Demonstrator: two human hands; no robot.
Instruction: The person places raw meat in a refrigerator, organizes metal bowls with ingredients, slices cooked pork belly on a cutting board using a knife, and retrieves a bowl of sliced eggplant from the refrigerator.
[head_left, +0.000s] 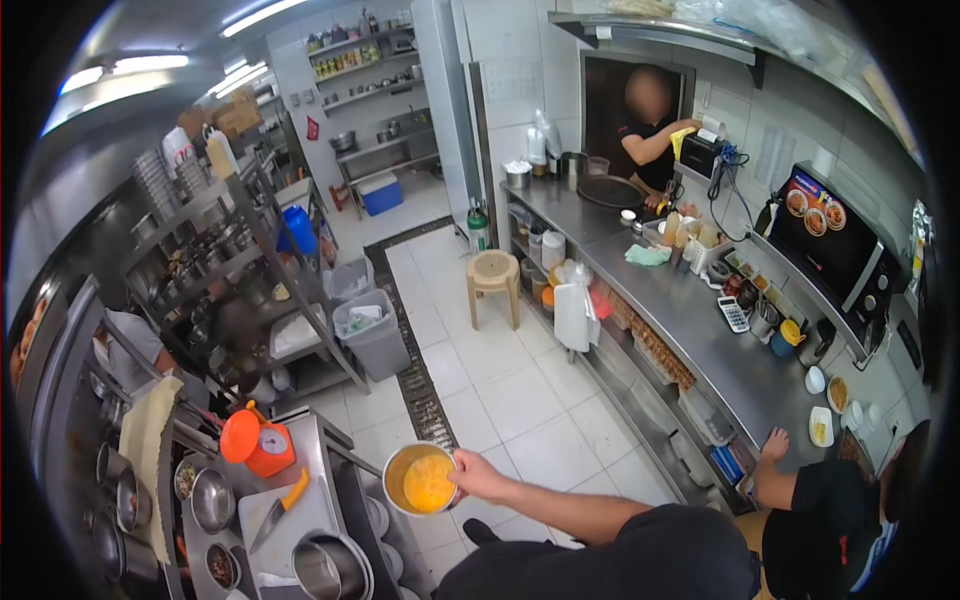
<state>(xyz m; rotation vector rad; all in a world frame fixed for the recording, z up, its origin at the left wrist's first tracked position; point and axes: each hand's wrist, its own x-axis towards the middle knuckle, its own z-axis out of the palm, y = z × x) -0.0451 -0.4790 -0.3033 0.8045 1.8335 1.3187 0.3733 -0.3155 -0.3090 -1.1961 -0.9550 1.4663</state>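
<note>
My right hand (478, 478) reaches out across the lower middle of the view, its fingers wrapped at the side of a steel cup (398, 478). Inside the cup is a yellow-orange liquid (430, 484) that looks like beaten egg. The cup is held in the air, close to the edge of the steel worktable at lower left. On that table, nearest to the cup, are a white cutting board (300, 520) and a knife with a yellow handle (292, 492). My left hand does not show.
An orange kitchen scale (270, 445) and steel bowls (213, 500) stand on the worktable. A beige stool (493, 280) and grey bins (375, 335) are on the floor. One co-worker (648, 140) is behind the far counter, another (830, 520) at lower right, a third partly hidden at left.
</note>
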